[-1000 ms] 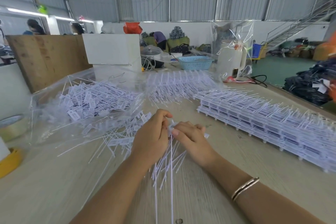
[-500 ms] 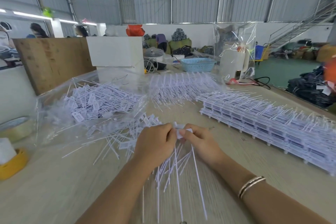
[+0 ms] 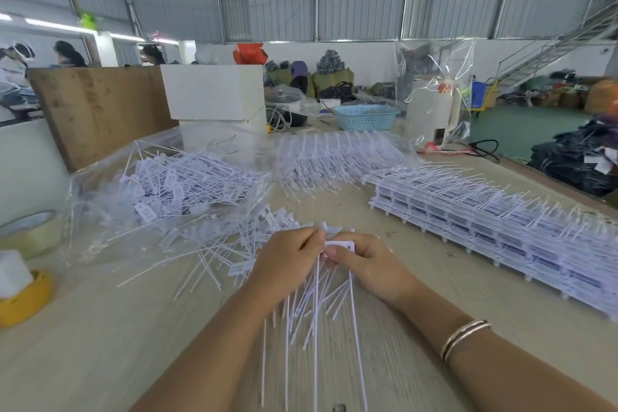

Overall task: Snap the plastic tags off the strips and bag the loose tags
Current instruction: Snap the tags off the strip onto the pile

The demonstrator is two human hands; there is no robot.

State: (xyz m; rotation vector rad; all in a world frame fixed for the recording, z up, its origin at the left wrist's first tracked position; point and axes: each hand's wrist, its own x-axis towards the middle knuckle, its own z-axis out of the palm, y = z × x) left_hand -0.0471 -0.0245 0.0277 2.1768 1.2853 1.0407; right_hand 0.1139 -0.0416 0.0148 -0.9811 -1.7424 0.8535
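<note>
Both hands, left (image 3: 290, 261) and right (image 3: 369, 264), fingers curled, pinch one tag strip (image 3: 338, 246) above the worktop (image 3: 100, 344).

White plastic strip of tags (image 3: 329, 264), flat tag heads up, thin tails fanned down toward the viewer, held between both hands at worktop centre. Loose white plastic tags (image 3: 234, 244) scattered just left. Clear plastic bag (image 3: 167, 184) farther left, lying open, part-filled with tags. Stacked unsnapped white strips (image 3: 501, 227) to the right.
</note>
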